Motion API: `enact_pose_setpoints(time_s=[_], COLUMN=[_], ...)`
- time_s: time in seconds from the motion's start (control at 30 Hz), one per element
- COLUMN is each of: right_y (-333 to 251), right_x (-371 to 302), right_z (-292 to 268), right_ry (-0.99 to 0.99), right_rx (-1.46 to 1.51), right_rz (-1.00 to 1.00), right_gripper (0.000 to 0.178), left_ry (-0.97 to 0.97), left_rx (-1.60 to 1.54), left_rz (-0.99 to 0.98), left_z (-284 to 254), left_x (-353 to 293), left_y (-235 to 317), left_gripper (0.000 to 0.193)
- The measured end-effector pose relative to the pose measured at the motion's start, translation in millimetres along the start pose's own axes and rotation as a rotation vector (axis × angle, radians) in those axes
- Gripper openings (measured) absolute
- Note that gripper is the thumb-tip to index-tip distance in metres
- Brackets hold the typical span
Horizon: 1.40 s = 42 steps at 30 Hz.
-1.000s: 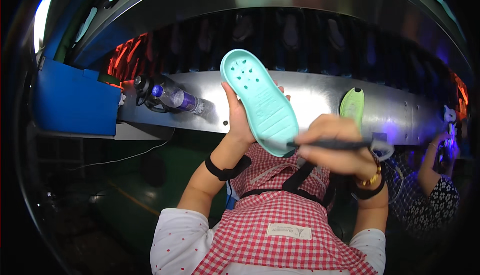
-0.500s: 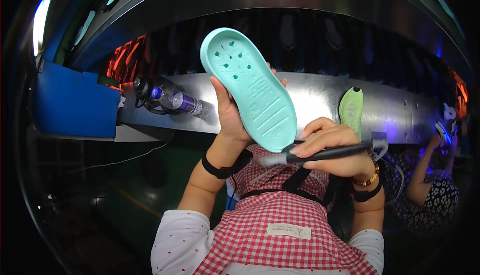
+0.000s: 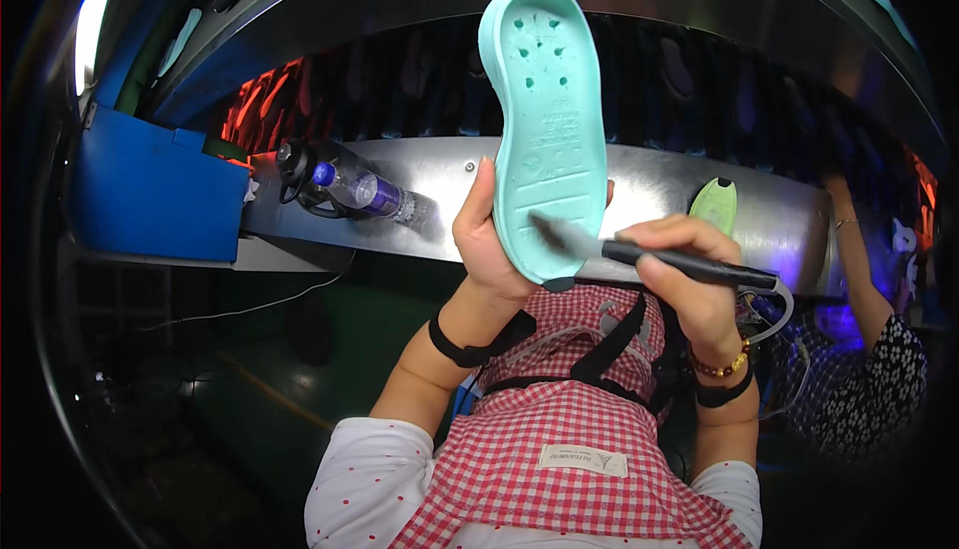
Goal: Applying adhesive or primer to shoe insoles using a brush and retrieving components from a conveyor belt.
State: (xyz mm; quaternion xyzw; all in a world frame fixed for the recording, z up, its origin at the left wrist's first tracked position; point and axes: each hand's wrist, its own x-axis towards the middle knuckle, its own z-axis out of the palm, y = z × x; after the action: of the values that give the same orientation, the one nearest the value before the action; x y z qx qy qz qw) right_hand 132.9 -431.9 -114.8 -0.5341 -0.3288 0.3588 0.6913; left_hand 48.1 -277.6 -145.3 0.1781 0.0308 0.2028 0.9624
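Observation:
A turquoise shoe sole (image 3: 549, 144) stands nearly upright in front of me, its ribbed, holed inner face toward me and a black tab at its lower end. My left hand (image 3: 489, 244) grips it near that end, thumb along the left edge, most fingers hidden behind. Between the fingers of my right hand (image 3: 689, 269) is a black-handled brush (image 3: 739, 274) with a pale hose (image 3: 784, 309) at its back end. Its blurred bristles lie over the lower part of the sole, seemingly against the surface.
A pale green sole (image 3: 715, 207) lies on the metal bench (image 3: 430, 161). At left stand a clear bottle (image 3: 375, 194), a dark jug (image 3: 297, 164) and a blue box (image 3: 165, 194). Dark slots behind hold more soles, glowing orange at the ends. A co-worker's arm (image 3: 861, 269) reaches in at right.
The sole has moved up and right and turned more upright. The brush has come from below its lower end onto its face. The co-worker's arm now stretches toward the back.

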Motion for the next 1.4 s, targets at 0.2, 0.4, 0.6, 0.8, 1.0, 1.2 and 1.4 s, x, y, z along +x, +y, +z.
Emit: enact_pose_setpoints(time_s=[0.2, 0.4, 0.6, 0.8, 1.0, 1.2, 1.4], right_y=[-10, -17, -21, -23, -34, -54, -39], right_x=[12, 23, 14, 19, 17, 13, 13], right_z=[-2, -19, -8, -23, -34, -34, -52], right_ry=[-0.304, -0.292, -0.366, -0.469, -0.605, -0.690, -0.578], right_rx=[-0.135, -0.318, -0.355, -0.495, -0.634, -0.839, -0.805], right_rz=[-0.169, -0.213, -0.301, -0.222, -0.278, -0.209, -0.138], right_gripper=[0.019, 0.020, 0.019, 0.016, 0.018, 0.019, 0.021], left_ry=[-0.129, -0.093, -0.163, -0.108, -0.045, 0.008, 0.028], left_rx=[-0.095, 0.121, 0.016, 0.203, 0.429, 0.575, 0.625], left_rz=[-0.046, -0.046, -0.140, -0.502, -0.710, -0.760, -0.685], left_z=[2, 2, 11, 11, 27, 13, 4], left_x=[6, 13, 18, 23, 20, 22, 23], left_y=[2, 14, 22, 29, 33, 38, 42], left_gripper=[0.060, 0.061, 0.057, 0.047, 0.043, 0.043, 0.044])
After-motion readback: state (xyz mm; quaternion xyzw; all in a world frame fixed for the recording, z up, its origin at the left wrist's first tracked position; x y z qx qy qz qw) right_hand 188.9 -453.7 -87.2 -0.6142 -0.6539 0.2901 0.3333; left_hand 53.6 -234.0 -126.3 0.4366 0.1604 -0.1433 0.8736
